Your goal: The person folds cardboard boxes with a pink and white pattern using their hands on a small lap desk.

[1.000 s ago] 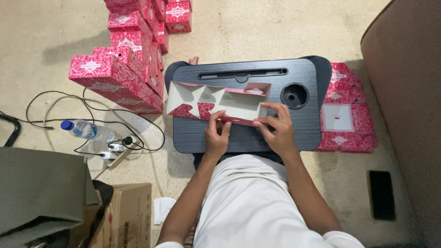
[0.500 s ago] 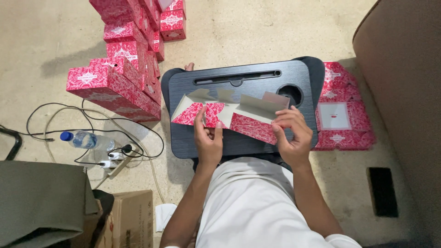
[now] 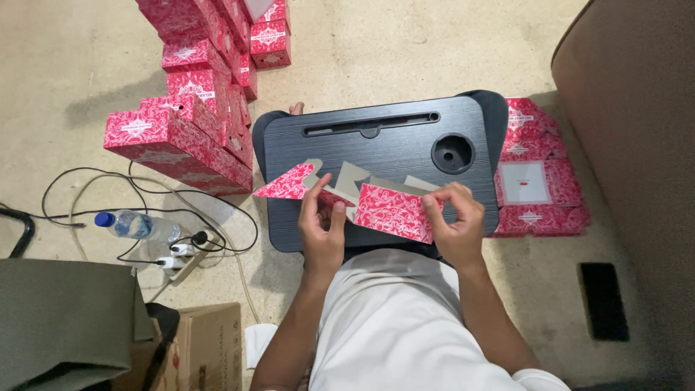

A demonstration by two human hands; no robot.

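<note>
Left hand [image 3: 322,224] and right hand [image 3: 455,224] both pinch a half-folded red patterned carton [image 3: 387,210], fingers closed on its flaps, held just over the near edge of a black lap tray [image 3: 369,148] with a slot and a cup well. Beige floor [image 3: 405,51]. Folded red boxes [image 3: 192,108] stacked left of the tray, flat blanks [image 3: 536,174] right. Bottle [image 3: 134,224], cables and power strip [image 3: 184,253] lower left; brown sofa [image 3: 637,130] right.
</note>
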